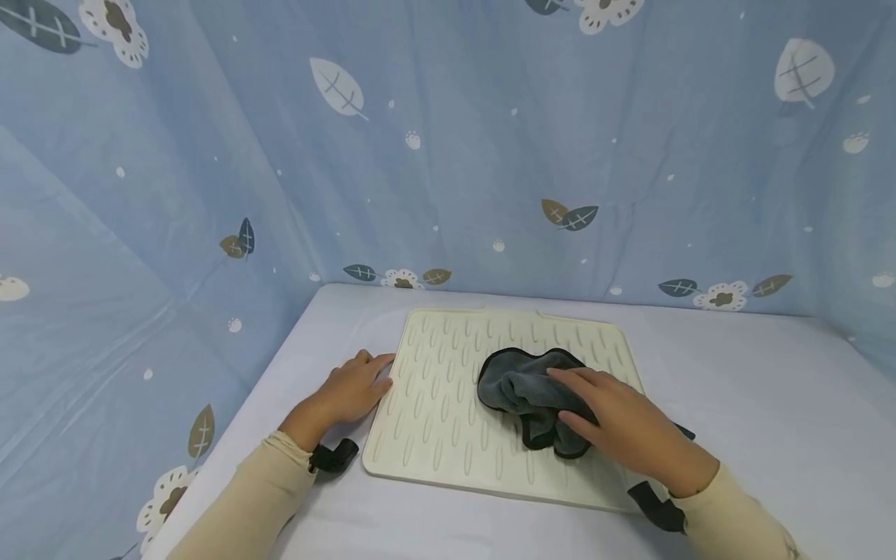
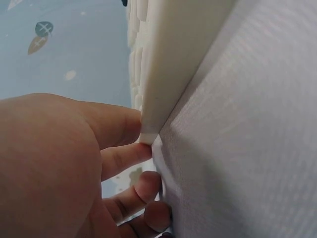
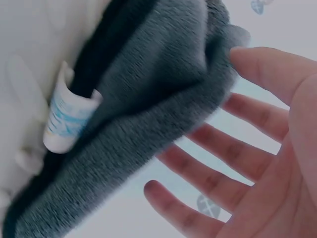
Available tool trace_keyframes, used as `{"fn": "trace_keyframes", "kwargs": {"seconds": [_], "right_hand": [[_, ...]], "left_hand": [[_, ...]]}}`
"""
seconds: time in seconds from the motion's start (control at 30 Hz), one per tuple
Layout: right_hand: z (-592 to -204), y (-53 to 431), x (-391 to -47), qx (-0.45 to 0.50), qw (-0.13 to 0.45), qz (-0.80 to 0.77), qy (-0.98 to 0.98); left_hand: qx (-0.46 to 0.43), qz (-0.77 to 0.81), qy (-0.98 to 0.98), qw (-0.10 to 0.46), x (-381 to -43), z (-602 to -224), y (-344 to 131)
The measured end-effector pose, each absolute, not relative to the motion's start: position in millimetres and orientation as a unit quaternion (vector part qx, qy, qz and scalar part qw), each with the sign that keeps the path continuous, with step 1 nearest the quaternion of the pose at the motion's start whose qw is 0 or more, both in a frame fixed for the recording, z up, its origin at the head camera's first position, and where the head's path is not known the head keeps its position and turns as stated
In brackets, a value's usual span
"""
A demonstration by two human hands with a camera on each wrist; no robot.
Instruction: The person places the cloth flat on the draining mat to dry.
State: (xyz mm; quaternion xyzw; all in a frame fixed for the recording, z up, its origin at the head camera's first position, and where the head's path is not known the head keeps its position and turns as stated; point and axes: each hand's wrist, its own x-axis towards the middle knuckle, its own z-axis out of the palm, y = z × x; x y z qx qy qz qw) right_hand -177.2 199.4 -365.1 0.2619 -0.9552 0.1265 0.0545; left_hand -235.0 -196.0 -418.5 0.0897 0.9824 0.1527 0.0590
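Seemingly soft, the crumpled grey plush cloth, lower centre, is best pinched mid-fold. It's touched by the loosely spread right hand.

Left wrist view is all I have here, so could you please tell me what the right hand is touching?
Observer: The right hand is touching a grey cloth.
Operator: Thank you; could you tell me where that cloth lies?
Observer: It lies bunched on the ridged cream board, from about the middle toward the board's right side.
Operator: Would you also say whether the cloth carries any marking?
Observer: Yes, the right wrist view shows a white tag with blue print at its edge; the print is too blurred to read.
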Motion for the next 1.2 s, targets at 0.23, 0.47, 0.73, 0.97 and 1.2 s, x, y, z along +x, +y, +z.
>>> {"fn": "trace_keyframes", "kwargs": {"seconds": [0.23, 0.47, 0.73, 0.97, 1.2], "right_hand": [[-354.9, 210.8, -173.3, 0.263, 0.073, 0.128, -0.954], [-354.8, 220.8, -181.3, 0.24, 0.039, 0.149, -0.958], [-363.8, 228.6, -189.0, 0.226, -0.007, 0.162, -0.961], [-372.3, 227.0, -192.4, 0.235, 0.013, 0.149, -0.96], [-372.7, 226.3, -194.3, 0.243, 0.04, 0.154, -0.957]], "left_hand": [[0.094, 0.154, 0.982, 0.061, -235.6, -418.1, -195.0], [0.093, 0.148, 0.983, 0.06, -235.9, -413.9, -195.7], [0.085, 0.153, 0.983, 0.055, -235.2, -410.9, -194.0], [0.099, 0.152, 0.983, -0.033, -220.2, -392.8, -171.8], [0.227, 0.141, 0.954, -0.133, -189.2, -368.2, -122.0]]}}
